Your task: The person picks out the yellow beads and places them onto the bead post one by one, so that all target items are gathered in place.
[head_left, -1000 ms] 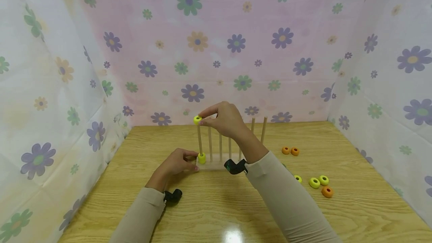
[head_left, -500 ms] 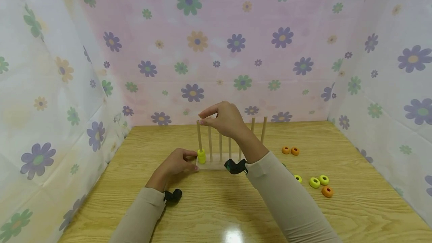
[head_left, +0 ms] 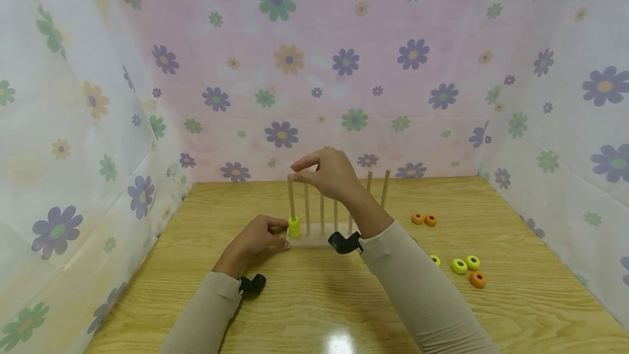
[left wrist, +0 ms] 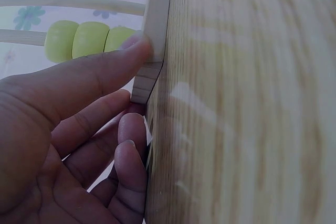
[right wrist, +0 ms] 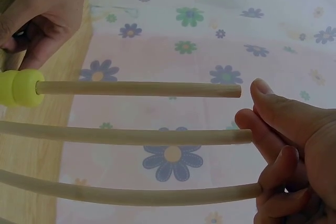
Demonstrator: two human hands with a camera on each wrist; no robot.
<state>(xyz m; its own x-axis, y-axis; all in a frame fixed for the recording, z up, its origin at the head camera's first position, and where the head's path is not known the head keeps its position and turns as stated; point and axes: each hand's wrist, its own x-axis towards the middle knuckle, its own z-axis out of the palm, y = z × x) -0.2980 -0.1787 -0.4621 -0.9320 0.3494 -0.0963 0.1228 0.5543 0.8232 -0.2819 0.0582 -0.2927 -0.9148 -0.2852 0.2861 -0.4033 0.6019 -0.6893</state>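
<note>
Behind right forearm (head_left: 408, 277), rack (head_left: 309, 242) partly hidden

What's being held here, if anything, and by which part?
The left hand holds the peg rack by the left end of its base; the right hand holds nothing.

No lettering — nothing readable.

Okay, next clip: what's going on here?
A person's left hand grips the end of a wooden base with upright pegs. Three yellow rings sit stacked on the leftmost peg. The right hand, holding nothing, is near that peg's tip. Loose yellow rings and orange rings lie on the table to the right.
</note>
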